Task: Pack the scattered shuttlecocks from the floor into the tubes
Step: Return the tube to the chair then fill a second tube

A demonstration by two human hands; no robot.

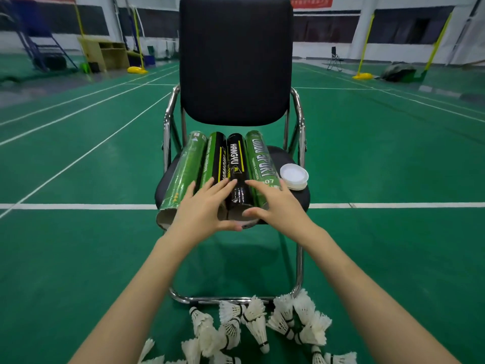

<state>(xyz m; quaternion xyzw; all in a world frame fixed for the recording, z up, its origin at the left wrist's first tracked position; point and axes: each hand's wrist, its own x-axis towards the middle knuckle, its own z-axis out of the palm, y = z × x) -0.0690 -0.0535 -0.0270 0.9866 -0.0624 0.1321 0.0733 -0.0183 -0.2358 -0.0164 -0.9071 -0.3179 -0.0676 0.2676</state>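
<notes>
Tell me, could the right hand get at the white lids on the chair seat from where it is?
Probably yes. The white lids lie bare on the chair seat just right of the right hand, which rests on the tubes with fingers loose. Nothing lies between.

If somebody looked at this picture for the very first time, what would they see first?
Probably the black chair in the middle of the green court, with four tubes lying side by side on its seat. Both hands reach onto them: the left hand and the right hand flank the black tube. Below, white shuttlecocks lie piled on the floor by the chair's foot.
</notes>
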